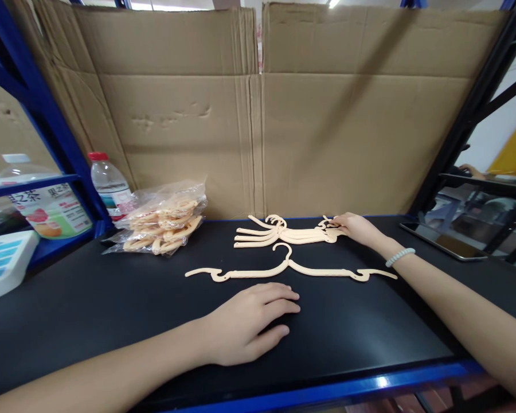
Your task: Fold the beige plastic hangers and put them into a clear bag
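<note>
One cream folding clothes hanger (258, 273) lies spread out on the black tabletop (352, 321), its hook pointing away from me. Just in front of it, my left hand (253, 324) rests on the table, fingers stretched out and holding nothing. Behind the spread hanger is a group of several folded hangers (303, 236), laid side by side. My right hand (356, 228), with a pale beaded bracelet (399, 257) on the wrist, has its fingers closed at the right end of that group. The fingertips seem to grip a hanger there, partly hidden by the hand.
Clear plastic bags of hangers (161, 221) are piled at the back left, beside a red-capped bottle (109, 186). A phone-like dark device (442, 241) lies at the right. Cardboard (348, 132) walls the back; blue posts (55, 103) frame the left side.
</note>
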The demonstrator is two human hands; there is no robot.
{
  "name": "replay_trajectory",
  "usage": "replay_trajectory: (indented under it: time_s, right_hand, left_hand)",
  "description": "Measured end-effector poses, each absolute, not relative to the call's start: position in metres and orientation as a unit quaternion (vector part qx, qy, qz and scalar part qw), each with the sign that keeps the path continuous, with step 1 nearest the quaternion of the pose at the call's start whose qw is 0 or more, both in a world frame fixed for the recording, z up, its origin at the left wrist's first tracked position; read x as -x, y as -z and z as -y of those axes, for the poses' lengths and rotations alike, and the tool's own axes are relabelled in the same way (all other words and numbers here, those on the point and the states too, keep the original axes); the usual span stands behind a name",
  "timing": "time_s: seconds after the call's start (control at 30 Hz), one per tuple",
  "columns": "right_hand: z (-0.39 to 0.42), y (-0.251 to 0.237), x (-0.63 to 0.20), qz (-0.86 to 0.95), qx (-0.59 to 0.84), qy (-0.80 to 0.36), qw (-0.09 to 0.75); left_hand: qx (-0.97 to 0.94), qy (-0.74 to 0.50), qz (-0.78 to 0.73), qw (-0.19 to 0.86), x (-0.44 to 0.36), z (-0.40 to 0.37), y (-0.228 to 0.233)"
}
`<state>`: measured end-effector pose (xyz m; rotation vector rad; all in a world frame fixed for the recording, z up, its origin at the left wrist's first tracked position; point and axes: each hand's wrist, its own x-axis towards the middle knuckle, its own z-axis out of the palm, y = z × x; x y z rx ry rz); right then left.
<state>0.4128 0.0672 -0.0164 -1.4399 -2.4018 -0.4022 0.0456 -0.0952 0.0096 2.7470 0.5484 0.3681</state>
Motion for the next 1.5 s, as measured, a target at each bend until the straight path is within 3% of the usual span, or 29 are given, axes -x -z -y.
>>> replay_trajectory:
  time_s: [0.33,0.43,0.53,0.63,0.73,0.87,0.97,1.17,1.33,1.5]
  right_hand:
    - [-0.068,0.019,-0.412,0.807,0.518,0.181,0.218]
    - [-0.062,0.01,-0.41,0.784,0.521,0.203,0.269]
    - [-0.05,-0.006,-0.397,0.741,0.501,0.195,0.402]
    - [-0.025,-0.021,-0.364,0.646,0.469,0.06,0.599]
    - [0.008,-0.028,-0.318,0.589,0.406,-0.173,0.677]
    - [0.048,-0.025,-0.268,0.569,0.335,-0.399,0.636]
    - [0.06,-0.019,-0.254,0.576,0.307,-0.46,0.602]
    - [0.068,-0.011,-0.25,0.746,0.23,-0.301,0.547]
    - [0.072,-0.016,-0.249,0.854,0.206,-0.147,0.454]
    - [0.036,-0.015,-0.286,0.849,0.319,-0.06,0.416]
  left_hand:
    - [-0.957,-0.128,-0.197,0.173,-0.046,0.096,-0.01]
    - [-0.954,-0.131,-0.197,0.187,-0.045,0.096,-0.01]
    - [-0.941,-0.153,-0.198,0.226,-0.045,0.096,-0.009]
    - [-0.895,-0.218,-0.246,0.303,-0.049,0.097,-0.007]
    - [-0.807,-0.308,-0.302,0.403,-0.054,0.097,-0.005]
    - [-0.716,-0.42,-0.351,0.434,-0.057,0.096,-0.004]
    - [-0.66,-0.446,-0.358,0.488,-0.057,0.095,-0.005]
    - [-0.51,-0.476,-0.36,0.619,-0.06,0.095,-0.008]
    - [-0.496,-0.488,-0.37,0.616,-0.059,0.093,-0.007]
    - [-0.511,-0.517,-0.365,0.582,-0.053,0.083,-0.009]
